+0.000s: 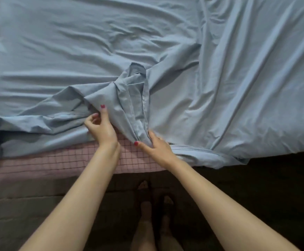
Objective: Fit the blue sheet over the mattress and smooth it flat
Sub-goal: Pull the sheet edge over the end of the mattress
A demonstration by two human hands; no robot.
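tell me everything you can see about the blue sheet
The blue sheet is a pale grey-blue, thin woven-looking fabric spread over most of the bed, creased all over. Near the front edge a hemmed part is bunched into a raised fold. The left hand pinches this bunch; the right hand presses its lower end. Left of the hands the pink checked mattress shows uncovered; on the right the sheet hangs over the edge.

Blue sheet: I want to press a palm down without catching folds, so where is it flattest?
The wrinkled blue cotton sheet lies flattest at its upper left and far right. The bunched fold between the left hand and right hand is crowded.
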